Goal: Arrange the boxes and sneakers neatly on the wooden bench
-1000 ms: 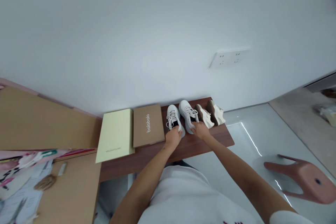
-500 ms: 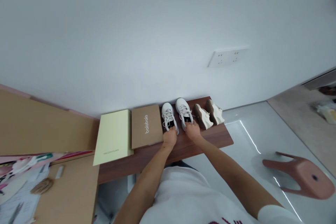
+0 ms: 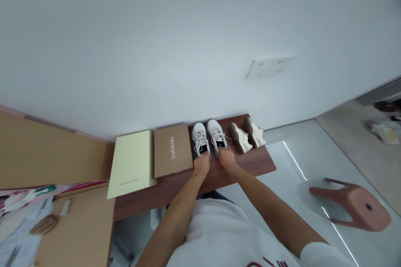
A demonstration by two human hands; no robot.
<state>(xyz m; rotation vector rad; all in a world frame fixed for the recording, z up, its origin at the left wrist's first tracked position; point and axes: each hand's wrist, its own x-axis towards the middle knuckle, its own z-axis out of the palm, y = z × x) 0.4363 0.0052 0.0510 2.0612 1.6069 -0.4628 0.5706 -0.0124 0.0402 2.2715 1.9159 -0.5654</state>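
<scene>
My left hand [image 3: 202,163] grips the heel of a white lace-up sneaker [image 3: 200,139], and my right hand [image 3: 226,157] grips the heel of a second white sneaker [image 3: 216,134]. Both sneakers lie side by side on a dark wooden bench [image 3: 244,169], toes toward the wall. To their right stand two cream-and-tan sneakers [image 3: 240,138] [image 3: 254,132]. To their left lie a brown "balabala" shoebox [image 3: 173,150] and a pale yellow box [image 3: 131,164].
A pink stool [image 3: 352,204] lies on its side on the glossy floor to the right. A wooden desk [image 3: 78,233] with papers on it sits at the lower left. A white wall with a socket plate [image 3: 269,67] rises behind the bench.
The white sneakers have swung from a splayed angle to nearly parallel, and they sit closer together. My hands have moved slightly left with them. The whole view has shifted slightly.
</scene>
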